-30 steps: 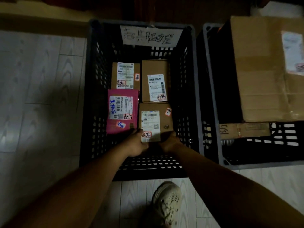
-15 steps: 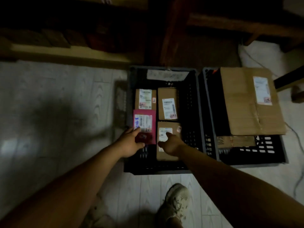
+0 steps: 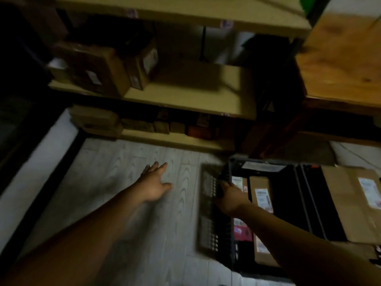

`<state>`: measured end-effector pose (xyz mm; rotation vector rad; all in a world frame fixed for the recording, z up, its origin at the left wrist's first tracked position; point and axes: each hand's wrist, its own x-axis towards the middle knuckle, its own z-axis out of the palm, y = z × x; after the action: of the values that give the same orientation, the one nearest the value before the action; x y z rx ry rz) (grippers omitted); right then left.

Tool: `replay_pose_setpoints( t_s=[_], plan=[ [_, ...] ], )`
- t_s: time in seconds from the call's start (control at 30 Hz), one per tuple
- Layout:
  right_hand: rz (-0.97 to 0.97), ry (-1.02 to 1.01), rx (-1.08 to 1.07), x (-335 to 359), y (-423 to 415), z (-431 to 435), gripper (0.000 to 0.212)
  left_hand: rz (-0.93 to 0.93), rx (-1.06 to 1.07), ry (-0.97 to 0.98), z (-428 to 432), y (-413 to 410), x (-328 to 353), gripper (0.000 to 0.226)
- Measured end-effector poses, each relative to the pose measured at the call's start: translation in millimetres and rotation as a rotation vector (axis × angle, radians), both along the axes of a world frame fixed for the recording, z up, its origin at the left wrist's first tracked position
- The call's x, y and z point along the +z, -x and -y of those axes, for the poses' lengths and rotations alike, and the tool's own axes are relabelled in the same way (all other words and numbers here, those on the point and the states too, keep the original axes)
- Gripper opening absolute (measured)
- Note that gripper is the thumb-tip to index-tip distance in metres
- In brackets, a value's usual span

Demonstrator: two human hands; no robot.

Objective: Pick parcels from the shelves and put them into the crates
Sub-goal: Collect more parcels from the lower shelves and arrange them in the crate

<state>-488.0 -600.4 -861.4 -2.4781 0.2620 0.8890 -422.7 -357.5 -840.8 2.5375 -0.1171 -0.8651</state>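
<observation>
Parcels [image 3: 260, 193] in two places. Four lying flat, labels up, inside the black crate [image 3: 208, 230] beneath the right hand [image 3: 228, 198]: three brown and one pink parcel [image 3: 242, 232], packed edge to edge, probably to save room. Two larger brown boxes [image 3: 92, 71] on the middle shelf [image 3: 185, 91], well ahead of the left hand [image 3: 154, 183]. More on the bottom shelf [image 3: 175, 139], too blurred to count. Right hand clamped over the crate's left wall, fingers curled on the rim, likely to steady or shift it. Left hand apart from it, empty, fingers spread above the floor [image 3: 123, 162], stretched towards the shelves, seemingly for the next pick. Second crate [image 3: 307, 193] further right of the right hand, carrying one big cardboard box [image 3: 354, 203].
</observation>
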Motion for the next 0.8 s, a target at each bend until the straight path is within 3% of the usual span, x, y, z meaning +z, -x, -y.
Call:
replay_pose_setpoints(
  t_s=[0.27,0.8],
  plan=[
    [0.129,-0.005,0.049,19,-112,-43,0.074,0.128,0.072,-0.042,-64,-104,28,0.079],
    [0.294,-0.166,0.038,28,-369,-96,0.070,0.393,0.128,-0.045,-48,-362,45,0.075]
  ],
)
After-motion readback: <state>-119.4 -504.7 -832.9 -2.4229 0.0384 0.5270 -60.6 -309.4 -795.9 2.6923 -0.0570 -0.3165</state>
